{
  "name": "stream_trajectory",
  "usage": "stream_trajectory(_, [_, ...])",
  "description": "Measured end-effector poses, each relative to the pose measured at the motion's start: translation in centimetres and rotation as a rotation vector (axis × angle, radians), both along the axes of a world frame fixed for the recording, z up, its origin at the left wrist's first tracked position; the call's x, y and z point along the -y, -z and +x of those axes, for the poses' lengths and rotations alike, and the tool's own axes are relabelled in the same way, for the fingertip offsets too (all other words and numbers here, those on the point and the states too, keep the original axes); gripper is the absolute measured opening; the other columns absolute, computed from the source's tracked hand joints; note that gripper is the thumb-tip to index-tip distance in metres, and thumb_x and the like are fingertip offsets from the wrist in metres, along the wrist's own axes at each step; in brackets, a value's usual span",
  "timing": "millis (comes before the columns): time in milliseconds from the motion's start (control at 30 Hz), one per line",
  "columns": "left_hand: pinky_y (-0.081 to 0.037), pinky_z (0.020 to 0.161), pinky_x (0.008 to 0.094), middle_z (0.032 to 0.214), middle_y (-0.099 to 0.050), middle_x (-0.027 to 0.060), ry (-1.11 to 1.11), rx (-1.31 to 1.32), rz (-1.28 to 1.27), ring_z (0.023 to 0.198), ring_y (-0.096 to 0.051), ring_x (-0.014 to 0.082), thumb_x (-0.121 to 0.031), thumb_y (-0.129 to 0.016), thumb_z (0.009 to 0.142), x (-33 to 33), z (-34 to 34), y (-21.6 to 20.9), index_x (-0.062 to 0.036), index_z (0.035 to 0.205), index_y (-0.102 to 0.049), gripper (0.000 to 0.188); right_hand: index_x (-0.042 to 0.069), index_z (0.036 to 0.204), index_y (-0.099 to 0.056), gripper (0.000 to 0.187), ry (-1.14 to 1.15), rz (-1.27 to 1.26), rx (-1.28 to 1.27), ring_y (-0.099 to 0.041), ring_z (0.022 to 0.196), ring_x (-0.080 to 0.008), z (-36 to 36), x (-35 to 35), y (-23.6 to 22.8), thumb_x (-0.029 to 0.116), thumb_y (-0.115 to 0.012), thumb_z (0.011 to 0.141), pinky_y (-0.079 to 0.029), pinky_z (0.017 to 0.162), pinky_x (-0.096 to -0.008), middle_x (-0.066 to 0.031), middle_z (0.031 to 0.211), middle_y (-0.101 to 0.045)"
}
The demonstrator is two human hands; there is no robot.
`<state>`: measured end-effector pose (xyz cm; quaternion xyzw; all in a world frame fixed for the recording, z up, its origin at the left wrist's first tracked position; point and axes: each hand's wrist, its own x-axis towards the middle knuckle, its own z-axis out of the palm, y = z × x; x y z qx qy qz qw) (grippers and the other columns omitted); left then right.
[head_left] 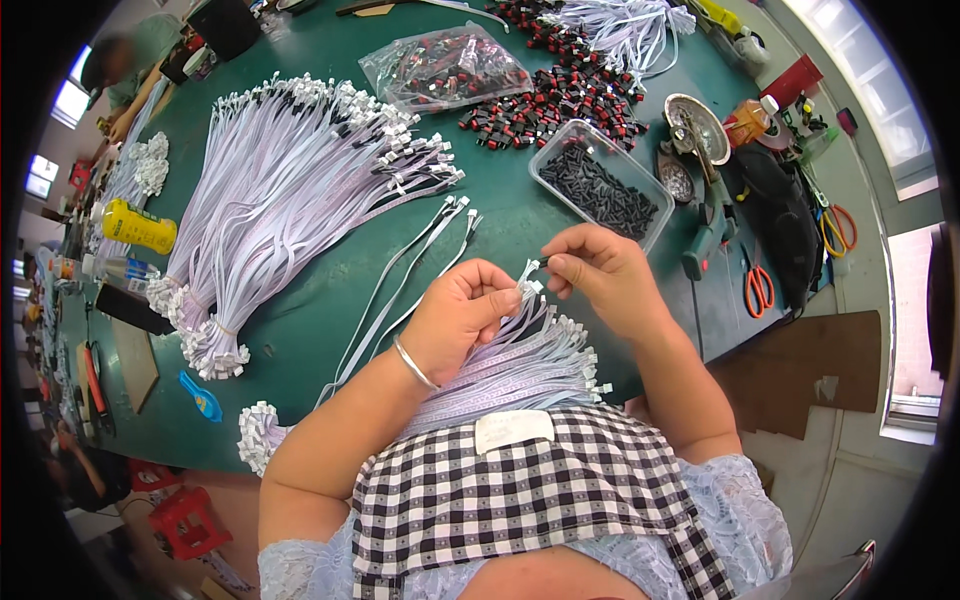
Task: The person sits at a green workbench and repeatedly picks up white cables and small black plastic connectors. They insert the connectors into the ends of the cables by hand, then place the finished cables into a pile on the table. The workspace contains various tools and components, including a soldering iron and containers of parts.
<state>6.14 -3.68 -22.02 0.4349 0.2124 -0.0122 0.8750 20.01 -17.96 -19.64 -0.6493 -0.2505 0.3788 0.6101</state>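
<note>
My left hand (455,315), with a bangle at its wrist, is closed on a white flat cable near its white connector end (530,270). Close beside that end, my right hand (603,275) pinches a small dark piece (543,262), which looks like a short black sleeve. Whether the piece touches the wires is too small to tell. Under my hands lies a bundle of similar cables (510,365), against my checked apron. A few loose cables (415,245) lie left of my left hand. Beyond my right hand, a clear plastic box (622,150) holds many black sleeves (595,188).
Large cable bundles (290,160) cover the table's left. Red and black parts (555,105) lie piled behind the box, beside a clear bag (445,65). A green-handled tool (712,225) and orange-handled scissors (758,288) lie right. Another person (140,60) sits far left.
</note>
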Motion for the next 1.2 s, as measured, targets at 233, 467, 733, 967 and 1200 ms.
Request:
stream_trajectory(233, [-0.03,0.044,0.0144,0.077,-0.058,0.0035,0.053,-0.014,-0.061,0.05,-0.039,0.0025,-0.011,-0.064,0.085,-0.07,-0.01,-0.15,-0.005,0.091,-0.055,0.012,-0.001,0.091,-0.064,0.01,-0.1,-0.071,0.07,-0.051,0.065,-0.0025,0.1,0.35,0.13,0.006,-0.063,0.082,-0.041,0.056,-0.019,0.0017,0.075,-0.06])
stream_trajectory(467, [-0.03,0.045,0.0146,0.077,-0.057,0.0024,0.071,0.005,-0.062,0.05,-0.038,0.0022,-0.011,-0.064,0.085,-0.17,-0.03,-0.06,-0.0047,0.09,-0.056,0.012,0.0,0.09,-0.064,0.011,-0.1,-0.05,0.071,-0.051,0.066,-0.0019,0.04,0.12,0.2,0.006,-0.063,0.082,-0.042,0.057,-0.0188,0.0019,0.075,-0.061])
stream_trajectory(733, [-0.029,0.045,0.0147,0.077,-0.057,0.0018,0.074,-0.004,-0.065,0.05,-0.038,0.0023,-0.012,-0.064,0.085,-0.19,0.01,-0.09,-0.0051,0.09,-0.056,0.012,0.0,0.09,-0.064,0.009,-0.116,-0.04,0.07,-0.052,0.068,-0.0022,-0.01,0.18,0.01,0.005,-0.064,0.082,-0.043,0.058,-0.019,0.0011,0.077,-0.061])
stream_trajectory(967, [-0.029,0.045,0.0151,0.076,-0.057,0.0017,0.079,0.009,-0.055,0.05,-0.038,0.0026,-0.012,-0.064,0.085,-0.18,-0.01,0.16,-0.0051,0.091,-0.056,0.012,-0.001,0.088,-0.065,0.007,-0.161,-0.054,0.123,-0.053,0.069,-0.0034,-0.01,0.24,-0.24,0.003,-0.063,0.082,-0.044,0.06,-0.0197,0.0,0.079,-0.062])
stream_trajectory(1200, [-0.032,0.047,0.0159,0.075,-0.055,0.0003,0.115,-0.001,0.01,0.053,-0.042,0.0031,-0.01,-0.062,0.086,-0.25,-0.08,-0.1,-0.0043,0.093,-0.056,0.011,0.001,0.087,-0.066,0.008,-0.249,-0.003,0.302,-0.057,0.072,-0.0092,0.09,0.05,-0.4,0.002,-0.064,0.08,-0.045,0.062,-0.0235,-0.0025,0.079,-0.061])
